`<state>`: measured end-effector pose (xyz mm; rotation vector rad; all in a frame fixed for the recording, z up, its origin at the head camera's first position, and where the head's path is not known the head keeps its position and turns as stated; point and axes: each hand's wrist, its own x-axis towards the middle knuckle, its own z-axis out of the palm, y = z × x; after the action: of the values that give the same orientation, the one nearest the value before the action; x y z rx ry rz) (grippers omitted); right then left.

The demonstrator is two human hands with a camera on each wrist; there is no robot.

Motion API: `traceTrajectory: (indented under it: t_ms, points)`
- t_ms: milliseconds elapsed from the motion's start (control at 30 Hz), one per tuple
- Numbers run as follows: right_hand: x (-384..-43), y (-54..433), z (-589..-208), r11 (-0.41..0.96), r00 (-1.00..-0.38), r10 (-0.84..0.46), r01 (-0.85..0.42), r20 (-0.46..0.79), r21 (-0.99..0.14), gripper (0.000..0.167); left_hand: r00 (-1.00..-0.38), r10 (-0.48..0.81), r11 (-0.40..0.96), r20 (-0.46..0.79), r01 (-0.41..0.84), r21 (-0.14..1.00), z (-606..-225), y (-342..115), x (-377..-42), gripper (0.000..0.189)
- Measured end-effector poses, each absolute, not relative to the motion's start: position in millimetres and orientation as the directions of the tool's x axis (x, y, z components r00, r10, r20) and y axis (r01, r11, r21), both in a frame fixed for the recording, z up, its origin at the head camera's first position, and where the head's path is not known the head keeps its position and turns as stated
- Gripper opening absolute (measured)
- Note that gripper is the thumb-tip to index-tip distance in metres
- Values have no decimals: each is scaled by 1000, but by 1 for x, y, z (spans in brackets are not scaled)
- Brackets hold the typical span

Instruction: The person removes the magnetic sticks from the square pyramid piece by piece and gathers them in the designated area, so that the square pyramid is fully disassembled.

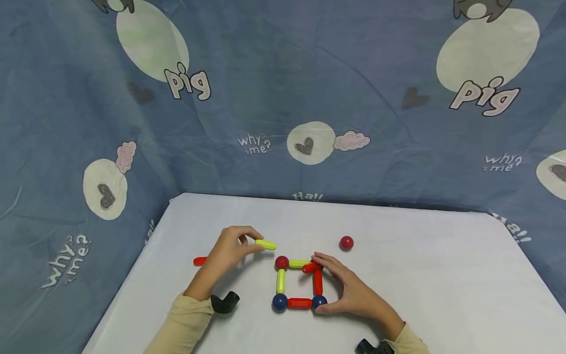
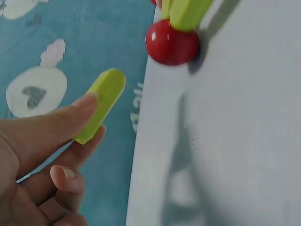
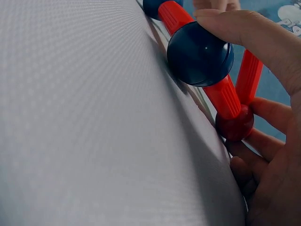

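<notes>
My left hand [image 1: 232, 250] pinches a yellow-green rod [image 2: 102, 104] between thumb and fingers, above and left of a square built from rods and balls. The square has a red ball [image 1: 281, 262] at its back left corner and blue balls [image 1: 280, 303] at the front. Yellow-green rods form its left and back sides, red rods [image 1: 299, 303] its front and right sides. My right hand [image 1: 351, 290] grips the right side, thumb on the front blue ball [image 3: 200, 55], fingers on the back red ball [image 3: 235, 123]. Another red rod [image 3: 249, 77] stands up from that ball.
A loose red ball [image 1: 347, 243] lies behind the square on the white table [image 1: 451, 275]. Left of my left forearm lies a red rod [image 1: 200, 261], partly hidden. Black wrist mounts [image 1: 224, 302] sit on both wrists. Blue printed cloth [image 1: 247, 98] hangs behind the table.
</notes>
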<state>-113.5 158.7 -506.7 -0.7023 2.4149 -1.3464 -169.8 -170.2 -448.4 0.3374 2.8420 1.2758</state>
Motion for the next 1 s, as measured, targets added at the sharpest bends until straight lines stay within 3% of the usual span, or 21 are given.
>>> traceTrajectory:
  t_ms: [233, 467, 1000]
  points:
    - [-113, 157, -505, 446, -844, -536, -259, -24, -857, 99, -992, 108, 693, 68, 124, 710, -455, -190, -180, 31]
    - [-113, 158, -506, 457, -847, -531, -258, -29, -851, 98, -999, 45, 725, -6, 28, 688, -461, -202, -184, 26]
    - [-113, 158, -507, 463, -842, -540, -282, -15, -840, 99, -998, 65, 825, 28, 69, 561, -469, -206, -183, 24]
